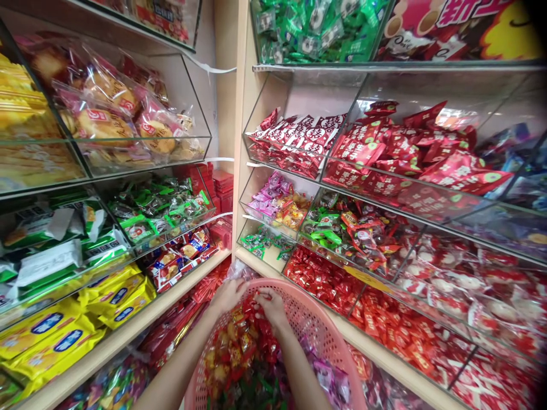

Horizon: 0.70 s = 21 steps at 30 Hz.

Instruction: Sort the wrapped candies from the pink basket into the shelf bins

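Red candies (270,337) touch R hand (273,310), L hand (226,296) at basket (318,319) rim, fingers curled, grips unclear, w/ bins (311,94) both sides.

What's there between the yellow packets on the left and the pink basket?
Between the yellow packets and the pink basket, the head view shows the wooden shelf edge, then red packets lower down, with the left forearm crossing in front.

Upright pink perforated basket (314,312) beside shelves (366,343), wrapped red, gold, green and purple candies (240,341) inside.
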{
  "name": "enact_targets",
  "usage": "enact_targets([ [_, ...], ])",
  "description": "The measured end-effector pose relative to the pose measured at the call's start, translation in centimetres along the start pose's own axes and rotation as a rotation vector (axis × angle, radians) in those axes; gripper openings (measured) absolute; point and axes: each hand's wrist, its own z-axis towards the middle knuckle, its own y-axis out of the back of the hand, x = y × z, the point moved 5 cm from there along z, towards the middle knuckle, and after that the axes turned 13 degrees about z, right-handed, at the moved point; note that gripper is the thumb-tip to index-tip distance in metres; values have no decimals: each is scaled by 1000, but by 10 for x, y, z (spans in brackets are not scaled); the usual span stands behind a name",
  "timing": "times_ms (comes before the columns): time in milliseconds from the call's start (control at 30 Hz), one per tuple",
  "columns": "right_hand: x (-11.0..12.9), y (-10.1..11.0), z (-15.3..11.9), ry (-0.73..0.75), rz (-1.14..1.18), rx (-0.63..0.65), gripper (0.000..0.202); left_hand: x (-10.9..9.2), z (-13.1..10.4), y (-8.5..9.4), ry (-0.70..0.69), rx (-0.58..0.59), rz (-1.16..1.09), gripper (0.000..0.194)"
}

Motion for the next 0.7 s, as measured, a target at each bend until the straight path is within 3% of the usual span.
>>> enact_targets([
  [233, 13, 16, -10, 44, 195, -83, 30, 1, 1, -2, 9, 13, 18, 41],
  [467, 17, 21, -22, -110, 604, 65, 17, 1, 3, -3, -2, 26, 0, 40],
  [700, 10, 28, -19, -51, 581, 91, 25, 0, 0, 0, -5, 20, 6, 40],
])
